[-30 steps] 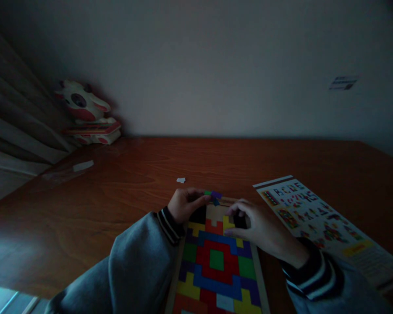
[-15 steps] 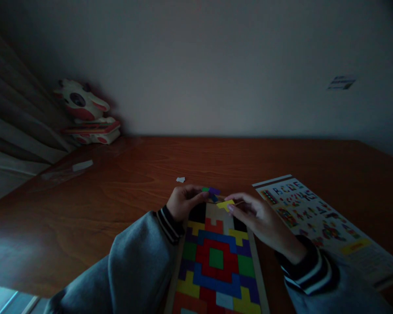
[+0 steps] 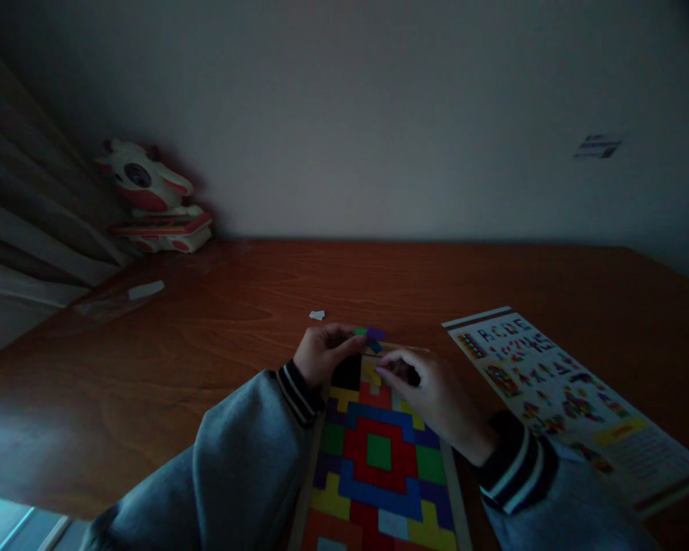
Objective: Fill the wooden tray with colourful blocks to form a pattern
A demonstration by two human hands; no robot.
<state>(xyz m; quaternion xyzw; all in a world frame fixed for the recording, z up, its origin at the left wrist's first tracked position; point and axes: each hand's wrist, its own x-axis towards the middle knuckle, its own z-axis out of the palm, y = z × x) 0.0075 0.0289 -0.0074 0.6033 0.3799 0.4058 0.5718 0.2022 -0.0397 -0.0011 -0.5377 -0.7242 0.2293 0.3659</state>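
Observation:
Several small puzzle pieces, among them a purple piece (image 3: 375, 334), are pinched in my left hand (image 3: 320, 353) above the far left corner of the puzzle board. My right hand (image 3: 430, 383) is closed at the fingertips on a yellow puzzle piece (image 3: 370, 373), which lies at the board's far end against an orange-red piece (image 3: 375, 395). Coloured blocks fill most of the wooden-framed puzzle board (image 3: 458, 505), around a green square (image 3: 379, 452) ringed in red. A black bare patch (image 3: 347, 373) shows beside the yellow piece. My right hand covers the board's far right corner.
A printed pattern sheet (image 3: 574, 398) lies on the wooden table (image 3: 253, 306) to the right. Beyond my left hand sits a small white scrap (image 3: 317, 314). A cow-shaped toy (image 3: 149, 195) stands at the back left near the curtain (image 3: 28, 199), with a white strip (image 3: 145, 290) before it.
My right hand has moved left and down, bringing the yellow piece from above the board to its far end. My left hand stays nearly still with its pieces.

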